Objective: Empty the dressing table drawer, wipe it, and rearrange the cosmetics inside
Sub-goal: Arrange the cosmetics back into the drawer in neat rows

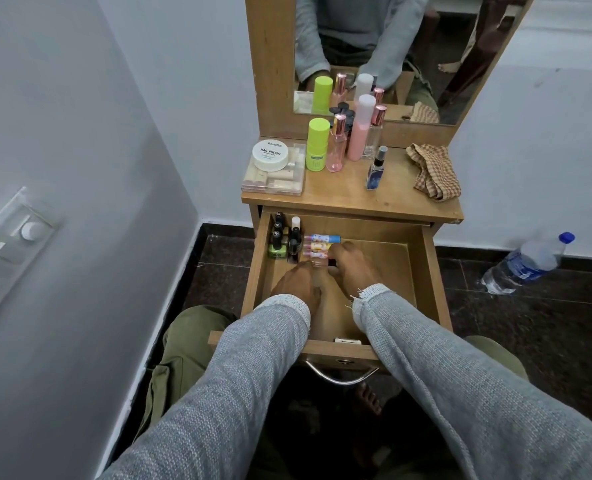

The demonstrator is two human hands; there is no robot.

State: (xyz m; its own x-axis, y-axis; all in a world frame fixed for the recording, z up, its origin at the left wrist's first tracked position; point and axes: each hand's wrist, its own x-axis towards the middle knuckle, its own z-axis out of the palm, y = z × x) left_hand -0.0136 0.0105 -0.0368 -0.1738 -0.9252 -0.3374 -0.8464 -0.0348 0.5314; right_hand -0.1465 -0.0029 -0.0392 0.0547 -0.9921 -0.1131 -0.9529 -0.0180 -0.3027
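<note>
A wooden dressing table (384, 199) stands at 12 o'clock, its drawer (426, 271) pulled open toward the viewer. On top: a checked cloth (433, 171) at 1 o'clock, bottles (336, 147) and a white jar (270, 154) at 11. Inside the drawer, nail polishes (282, 242) stand at 10 o'clock beside 3 lying tubes (322, 244). Left hand (296, 284) and right hand (351, 268) meet, fingers curled around a small clear bottle (317, 271).

"Zudio" and "NAIL POLISH" on the white round tub (270, 155), other labels illegible
</note>
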